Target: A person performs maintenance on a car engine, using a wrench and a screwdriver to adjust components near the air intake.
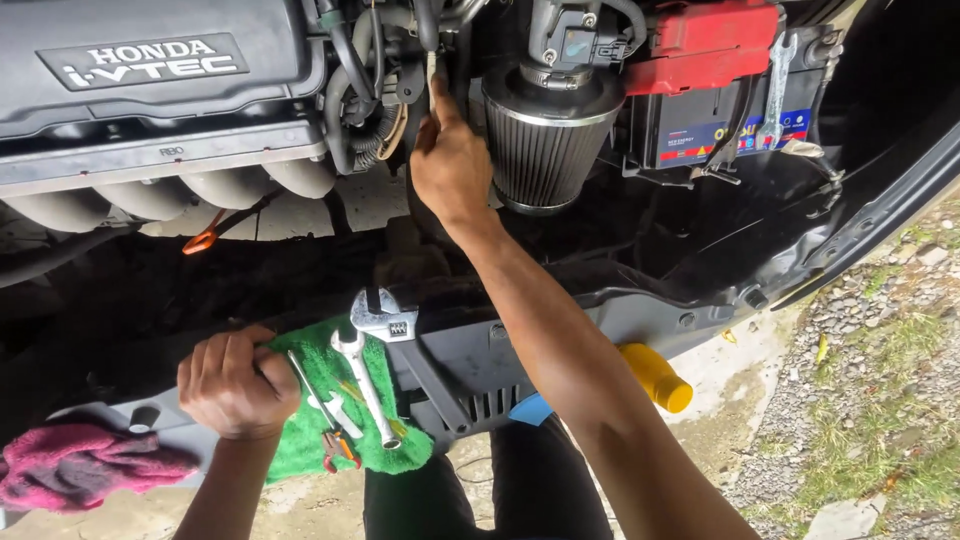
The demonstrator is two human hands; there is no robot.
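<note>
Two hands, left hand (238, 385) fisted on green cloth (340, 410), right hand (452, 165) seemingly gripping hose (345, 55)

battery: red-topped (715, 90), spanner (777, 88) lying on it
rag: pink (85, 462), bottom left
dipstick: orange loop (201, 242)
ground: gravel (880, 330)

1. Left hand (236, 382): bare, no glove, ring or watch.
2. Right hand (452, 165): bare, no glove.
3. Both forearms: uncovered, no sleeves visible.
4. Legs, near edge: dark trousers (530, 490).
</note>
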